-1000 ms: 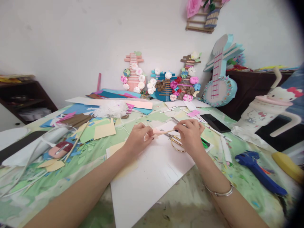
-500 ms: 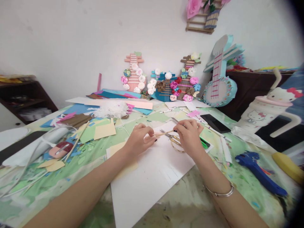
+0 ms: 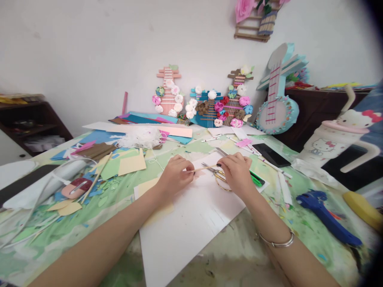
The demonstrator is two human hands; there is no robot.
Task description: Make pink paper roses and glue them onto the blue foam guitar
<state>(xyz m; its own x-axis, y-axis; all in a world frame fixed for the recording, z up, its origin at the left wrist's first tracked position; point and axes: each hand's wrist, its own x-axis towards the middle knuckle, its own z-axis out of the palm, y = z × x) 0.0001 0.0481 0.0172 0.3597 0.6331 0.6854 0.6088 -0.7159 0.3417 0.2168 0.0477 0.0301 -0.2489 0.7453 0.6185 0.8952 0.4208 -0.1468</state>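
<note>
Stretched between my two hands is a thin beige strip (image 3: 205, 168), perhaps rolled paper. My left hand (image 3: 176, 174) pinches its left end, fingers curled inward. At the other end, the fingertips of my right hand (image 3: 236, 169) are closed on it. Just behind and below the strip lie scissors with gold handles (image 3: 222, 184), partly covered by my right hand. A green craft knife (image 3: 256, 178) shows beyond that hand, its blade side hidden. Under both hands is a large white sheet (image 3: 185, 235).
Paper scraps (image 3: 131, 164) and a tangle of white string (image 3: 139, 137) lie left. A blue glue gun (image 3: 329, 217), a phone (image 3: 271, 154) and a tumbler (image 3: 332, 139) are right. Flower-decorated paper instruments (image 3: 209, 111) line the wall.
My left fingers have curled in more tightly around the strip's end. The strip now looks straighter between the hands. My right hand has shifted only slightly.
</note>
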